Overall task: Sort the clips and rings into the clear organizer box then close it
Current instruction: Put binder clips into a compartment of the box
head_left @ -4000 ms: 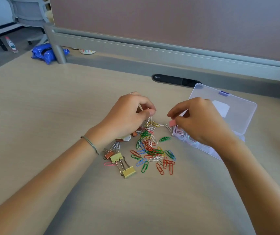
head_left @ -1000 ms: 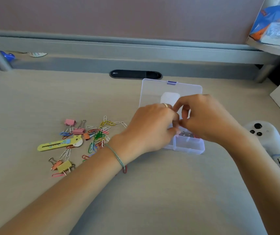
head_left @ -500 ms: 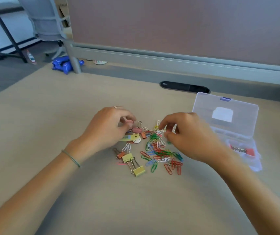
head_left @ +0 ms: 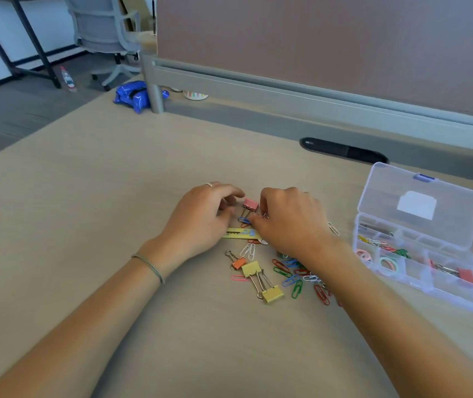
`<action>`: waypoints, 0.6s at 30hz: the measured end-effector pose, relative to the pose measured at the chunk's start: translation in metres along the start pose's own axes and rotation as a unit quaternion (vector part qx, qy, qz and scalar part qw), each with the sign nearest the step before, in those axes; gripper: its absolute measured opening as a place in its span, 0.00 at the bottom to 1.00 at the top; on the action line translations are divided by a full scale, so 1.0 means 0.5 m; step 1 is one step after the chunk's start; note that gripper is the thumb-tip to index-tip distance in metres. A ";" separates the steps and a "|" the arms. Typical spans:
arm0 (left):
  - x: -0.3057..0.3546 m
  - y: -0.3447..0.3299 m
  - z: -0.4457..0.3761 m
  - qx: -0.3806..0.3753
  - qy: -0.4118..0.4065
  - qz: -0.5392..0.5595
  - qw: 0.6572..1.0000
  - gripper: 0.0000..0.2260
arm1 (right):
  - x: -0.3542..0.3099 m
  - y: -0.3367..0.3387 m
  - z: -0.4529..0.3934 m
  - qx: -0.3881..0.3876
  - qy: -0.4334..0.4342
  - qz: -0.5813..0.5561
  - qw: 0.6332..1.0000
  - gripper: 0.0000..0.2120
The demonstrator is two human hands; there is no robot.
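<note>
A pile of coloured paper clips (head_left: 295,275) lies mid-desk, with two yellow binder clips (head_left: 261,280), an orange one (head_left: 238,263) and a pink binder clip (head_left: 251,203) at the far edge. My left hand (head_left: 203,216) arches over the pile's left side, fingers curled beside the pink clip; what its fingertips hold is hidden. My right hand (head_left: 289,222) is curled over the pile and pinches a small wire clip just below the pink one. The clear organizer box (head_left: 459,300) stands open on the right, holding pink and green rings (head_left: 388,264), paper clips and a red binder clip (head_left: 465,275).
A yellow ruler-shaped bookmark (head_left: 238,234) lies under both hands. One silver paper clip (head_left: 333,228) lies apart toward the box. A grey partition rail (head_left: 286,93) and a black cable slot (head_left: 344,150) run along the back. A blue object (head_left: 132,96) sits far left.
A second ago both hands were at the organizer box. They have since returned to the pile, and now both are close together at the pink binder clip.
</note>
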State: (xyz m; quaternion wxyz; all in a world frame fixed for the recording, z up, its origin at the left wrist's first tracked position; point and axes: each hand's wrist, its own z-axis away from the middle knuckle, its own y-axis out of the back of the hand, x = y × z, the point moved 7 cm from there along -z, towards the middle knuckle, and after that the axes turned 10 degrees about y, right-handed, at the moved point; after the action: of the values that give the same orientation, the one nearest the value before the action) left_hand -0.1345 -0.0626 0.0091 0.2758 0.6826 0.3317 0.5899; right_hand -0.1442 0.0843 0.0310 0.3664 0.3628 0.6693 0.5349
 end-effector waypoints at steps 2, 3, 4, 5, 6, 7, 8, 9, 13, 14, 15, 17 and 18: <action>-0.005 -0.001 -0.003 0.001 0.005 0.010 1.000 0.14 | -0.002 -0.003 -0.003 -0.002 0.006 0.003 1.000 0.09; -0.005 -0.001 -0.005 0.002 0.008 0.013 1.000 0.14 | -0.005 -0.004 -0.004 -0.003 0.010 0.005 1.000 0.09; -0.004 -0.001 -0.006 0.003 0.009 0.012 1.000 0.14 | -0.007 -0.004 -0.005 -0.005 0.012 0.005 1.000 0.10; -0.003 -0.002 -0.008 0.004 0.012 0.009 1.000 0.14 | -0.008 -0.003 -0.005 -0.006 0.014 0.002 1.000 0.11; -0.001 -0.003 -0.010 0.006 0.014 0.005 1.000 0.14 | -0.009 -0.001 -0.005 -0.007 0.013 -0.006 1.000 0.12; 0.000 -0.004 -0.015 0.008 0.018 0.000 1.000 0.14 | -0.007 0.001 -0.004 -0.007 0.009 -0.018 1.000 0.14; 0.004 -0.006 -0.019 0.010 0.023 -0.006 1.000 0.13 | -0.003 0.004 -0.003 -0.006 0.004 -0.033 0.999 0.15; 0.009 -0.008 -0.024 0.011 0.028 -0.012 0.999 0.12 | 0.003 0.010 0.000 -0.001 -0.001 -0.045 0.999 0.16; 0.041 -0.016 -0.045 0.010 0.032 -0.080 0.996 0.13 | 0.033 0.043 0.017 0.034 -0.018 -0.064 0.997 0.15; 0.047 -0.018 -0.049 0.008 0.029 -0.104 0.994 0.14 | 0.041 0.052 0.022 0.044 -0.021 -0.065 0.997 0.15; 0.052 -0.022 -0.053 0.004 0.025 -0.123 0.992 0.13 | 0.047 0.060 0.027 0.051 -0.021 -0.063 0.996 0.14; 0.055 -0.026 -0.060 0.000 0.020 -0.133 0.991 0.10 | 0.058 0.070 0.039 0.059 -0.020 -0.064 0.996 0.14; 0.054 -0.026 -0.063 0.003 0.021 -0.124 0.992 0.09 | 0.063 0.075 0.046 0.062 -0.020 -0.065 0.996 0.14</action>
State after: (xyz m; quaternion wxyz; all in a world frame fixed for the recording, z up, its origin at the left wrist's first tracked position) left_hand -0.1651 -0.0336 0.0208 0.3376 0.6242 0.4211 0.5648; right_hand -0.1350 0.1284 0.0609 0.3909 0.3511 0.7159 0.4599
